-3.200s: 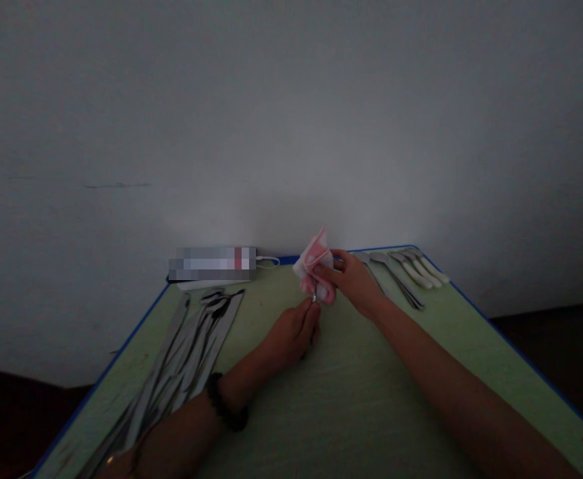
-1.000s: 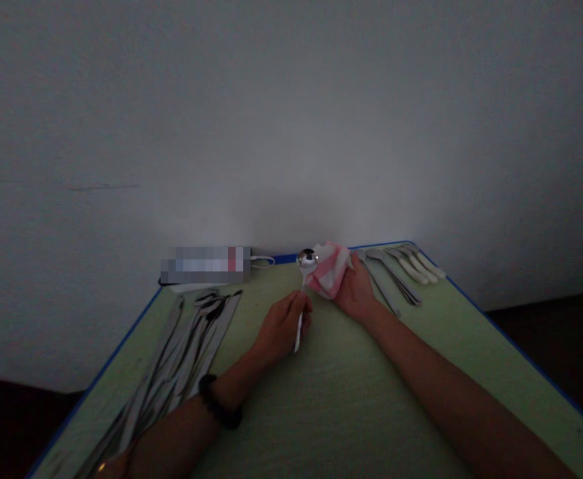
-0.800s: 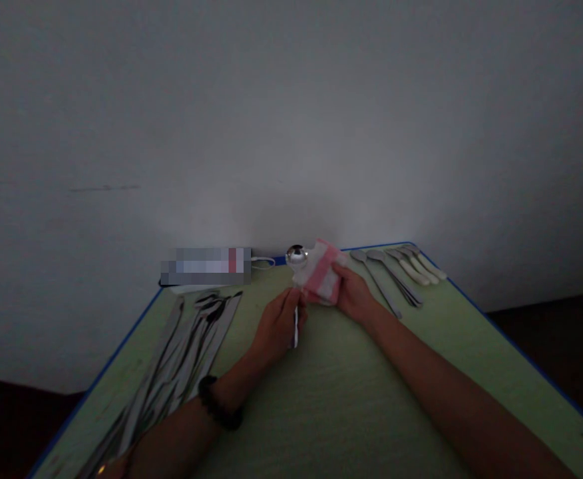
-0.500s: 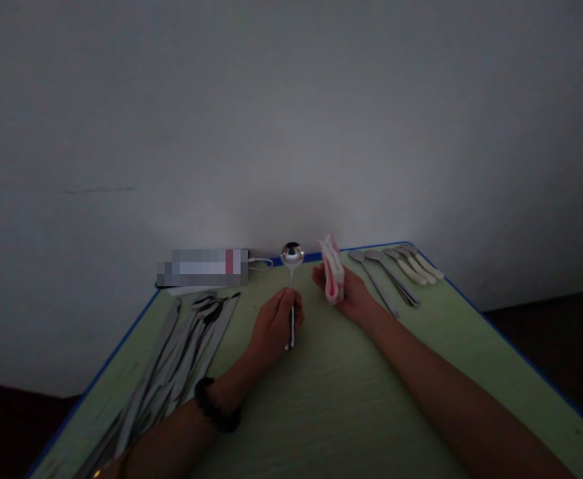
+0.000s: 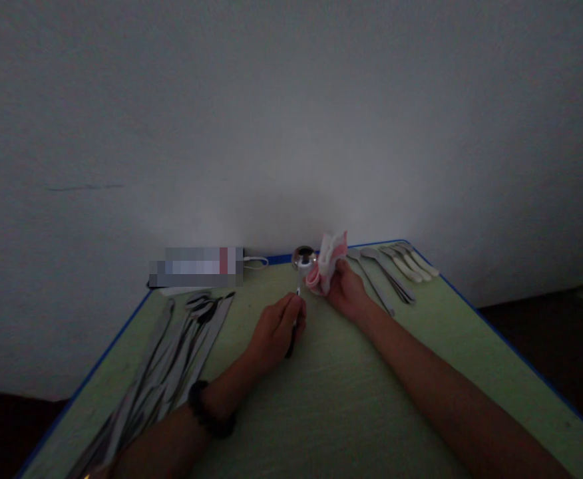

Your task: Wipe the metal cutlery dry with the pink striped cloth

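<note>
Since the frame half a second earlier, your right hand has brought the cloth across to the ladle; there the two were apart, and now a fold overlaps the bowl's right side and seems to touch it.

In the head view, your left hand is closed round the handle, thumb on top, with the bowl upward near the table's far edge. Your right hand pinches the bunched pink-and-white cloth between thumb and fingers; the folds hide some fingertips. I'd keep your left grip snug, because a thin handle could twist when cloth presses off-centre. Keep a full fold between your right fingertips and the metal, and tuck in the loose upper corner so it doesn't flap.

Beneath you is a pale green table with a blue edge, standing against a plain grey wall that bears a thin dark mark. On your left lies a jumbled heap of cutlery, behind it a blurred-out box with a white cable. To your right, spoons and pale-handled cutlery lie side by side. The light is dim, so fine marks on the metal can't be judged.
</note>
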`<state>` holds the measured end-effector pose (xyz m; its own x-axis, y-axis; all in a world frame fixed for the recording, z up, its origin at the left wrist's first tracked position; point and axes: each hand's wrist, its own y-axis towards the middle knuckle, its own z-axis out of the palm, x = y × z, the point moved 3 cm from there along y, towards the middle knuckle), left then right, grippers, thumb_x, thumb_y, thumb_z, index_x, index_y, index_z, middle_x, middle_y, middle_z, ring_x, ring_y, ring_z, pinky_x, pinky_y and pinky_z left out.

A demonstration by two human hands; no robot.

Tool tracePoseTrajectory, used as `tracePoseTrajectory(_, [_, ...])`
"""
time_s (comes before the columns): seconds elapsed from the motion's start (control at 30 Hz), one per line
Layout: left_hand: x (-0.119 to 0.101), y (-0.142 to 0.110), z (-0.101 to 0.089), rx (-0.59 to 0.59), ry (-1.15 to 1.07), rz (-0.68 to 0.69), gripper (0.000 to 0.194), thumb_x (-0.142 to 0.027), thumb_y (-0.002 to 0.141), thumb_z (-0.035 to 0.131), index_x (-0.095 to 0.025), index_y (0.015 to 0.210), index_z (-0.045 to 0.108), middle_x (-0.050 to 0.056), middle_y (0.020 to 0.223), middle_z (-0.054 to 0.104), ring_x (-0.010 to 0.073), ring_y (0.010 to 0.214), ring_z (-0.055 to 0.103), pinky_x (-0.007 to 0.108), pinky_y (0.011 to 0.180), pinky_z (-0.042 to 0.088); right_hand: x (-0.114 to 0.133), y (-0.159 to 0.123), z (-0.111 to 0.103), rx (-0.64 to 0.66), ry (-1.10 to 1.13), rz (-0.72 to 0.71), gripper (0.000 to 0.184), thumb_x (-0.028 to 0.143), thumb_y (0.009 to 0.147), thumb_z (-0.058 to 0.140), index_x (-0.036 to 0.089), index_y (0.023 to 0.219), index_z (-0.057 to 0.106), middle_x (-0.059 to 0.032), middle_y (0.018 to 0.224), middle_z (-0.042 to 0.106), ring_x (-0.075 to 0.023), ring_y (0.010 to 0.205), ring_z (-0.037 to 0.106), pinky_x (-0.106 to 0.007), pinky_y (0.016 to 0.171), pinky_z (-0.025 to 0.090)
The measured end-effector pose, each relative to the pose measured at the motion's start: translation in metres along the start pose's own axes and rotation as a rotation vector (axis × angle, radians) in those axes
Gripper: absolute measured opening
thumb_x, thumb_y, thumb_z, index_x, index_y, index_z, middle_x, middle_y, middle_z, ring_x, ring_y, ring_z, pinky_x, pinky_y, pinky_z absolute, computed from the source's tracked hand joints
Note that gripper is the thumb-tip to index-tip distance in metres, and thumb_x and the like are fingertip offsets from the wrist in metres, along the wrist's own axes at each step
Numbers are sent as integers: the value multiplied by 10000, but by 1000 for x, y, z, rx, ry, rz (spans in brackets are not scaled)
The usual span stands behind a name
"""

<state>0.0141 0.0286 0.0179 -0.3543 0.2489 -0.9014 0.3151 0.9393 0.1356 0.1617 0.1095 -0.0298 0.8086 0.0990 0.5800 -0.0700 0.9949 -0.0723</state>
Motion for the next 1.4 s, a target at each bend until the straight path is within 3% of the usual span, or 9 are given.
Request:
tracePoseTrajectory(0.17, [2,3,-1,-14,31,-43,346,-380,899,345,-193,645,488,-58,454,485,96,415,447,191,453,361,4,-12,10,17,93,83,215,341,883,347,235,924,529,-53,900,680,-215,853,642,-460,752,520])
tracePoseTrajectory(0.33, [-2,-2,-2,18,24,11,359,-395,912,321,-196,661,482,-62,454,475,101,411,435,203,463,357,3,-11,7,77,95,57,283,479,835,414,244,929,541,-80,936,660,-246,896,623,-508,739,517])
tracePoseTrajectory(0.53, [-5,-6,2,107,121,132,391,-351,936,312,-195,616,474,-50,479,473,105,465,458,213,529,356,2,-7,6,-17,-18,36,136,287,809,462,202,849,560,-49,845,659,-215,754,624,-444,695,539])
tracePoseTrajectory(0.83, [-8,-5,-2,62,207,165,375,-329,924,327,-196,607,478,-45,499,481,103,455,459,214,510,341,1,-5,9,-47,-7,54,168,190,815,410,178,769,571,-34,704,656,-183,615,598,-366,615,535])
tracePoseTrajectory(1.2, [3,3,1,15,342,77,336,-337,898,356,-211,613,483,-34,490,499,137,460,479,237,505,308,3,-1,9,-48,76,46,249,173,835,391,161,935,619,-30,839,696,-147,782,639,-260,750,526])
tracePoseTrajectory(1.4, [6,5,-2,-49,316,44,329,-339,882,372,-209,611,505,-31,499,511,139,467,479,238,507,312,1,1,10,2,42,46,277,179,831,365,165,902,632,-38,804,696,-177,790,641,-330,804,519])
